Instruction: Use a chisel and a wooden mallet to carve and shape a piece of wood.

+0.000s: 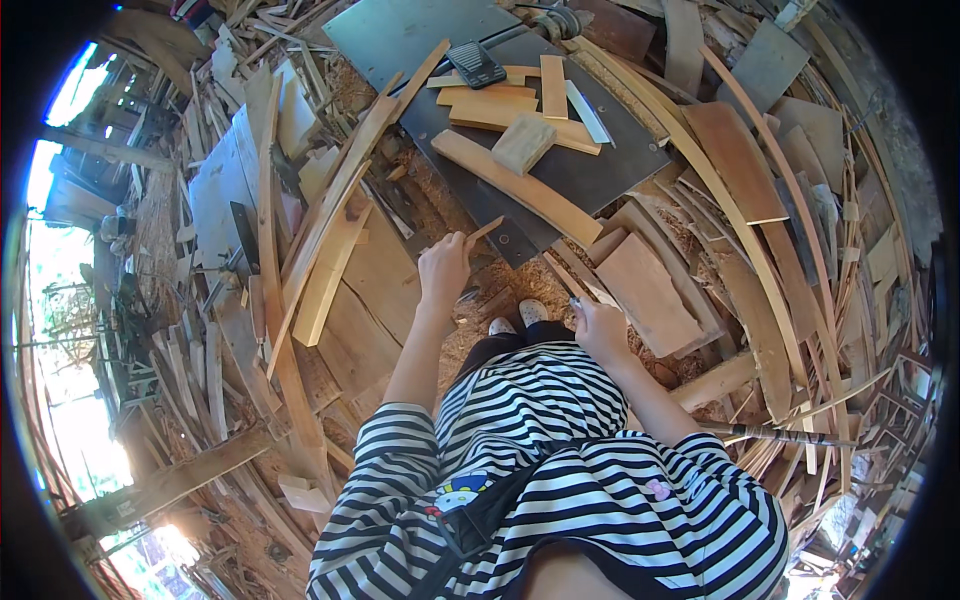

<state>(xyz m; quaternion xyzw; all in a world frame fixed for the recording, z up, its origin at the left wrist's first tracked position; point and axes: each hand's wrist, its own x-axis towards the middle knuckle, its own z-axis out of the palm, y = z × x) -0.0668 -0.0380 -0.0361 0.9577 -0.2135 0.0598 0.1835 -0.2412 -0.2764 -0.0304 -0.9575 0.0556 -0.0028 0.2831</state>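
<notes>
My left hand (443,268) is closed on a small thin piece of wood (483,231) at the near corner of a dark metal plate (610,175). My right hand (600,328) is closed lower down, beside a narrow wooden strip (565,275); a small shiny object at its fingers is too small to make out. On the plate lie a long wooden board (515,185), a worn block (524,142), several short light boards (480,113), a pale strip (588,110) and a black handheld object (476,62).
Long strips (335,200) lean along the left, curved boards (735,200) along the right. A wooden box-like piece (650,300) sits by my right hand, and a pole (750,430) beside my right elbow. Shavings (520,288) cover the ground around my feet (532,310). Scrap wood piles surround me.
</notes>
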